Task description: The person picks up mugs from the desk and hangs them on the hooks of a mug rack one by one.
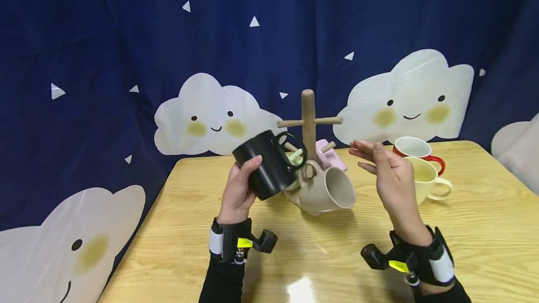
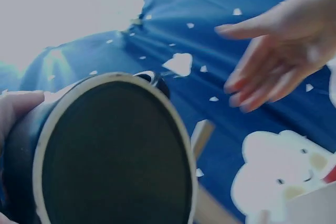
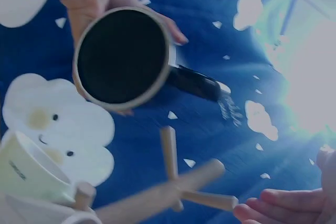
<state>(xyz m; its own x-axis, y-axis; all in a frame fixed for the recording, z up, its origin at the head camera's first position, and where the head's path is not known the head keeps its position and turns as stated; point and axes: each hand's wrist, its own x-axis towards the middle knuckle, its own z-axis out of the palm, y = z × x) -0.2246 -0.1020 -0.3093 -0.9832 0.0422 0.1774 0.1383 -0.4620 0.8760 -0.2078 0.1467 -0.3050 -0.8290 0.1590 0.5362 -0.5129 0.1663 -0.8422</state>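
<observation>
My left hand (image 1: 240, 191) grips a black mug (image 1: 266, 165) around its body, thumb along the near side. The mug is tilted, its handle toward the wooden mug tree (image 1: 309, 111); its dark base (image 2: 115, 150) with a pale rim fills much of the left wrist view. My right hand (image 1: 391, 174) is raised to the right of the tree, fingers extended and holding nothing. A beige mug (image 1: 322, 191) hangs by its handle low on the tree, mouth to the right. Behind it are a pink mug (image 1: 331, 157) and a pale green mug (image 3: 31, 166), mostly hidden in the head view.
Past my right hand, a yellow mug (image 1: 425, 179) and a red mug with a white inside (image 1: 412, 146) stand on the wooden table (image 1: 185, 247). A dark blue curtain (image 1: 105, 36) with clouds and triangles hangs behind the table.
</observation>
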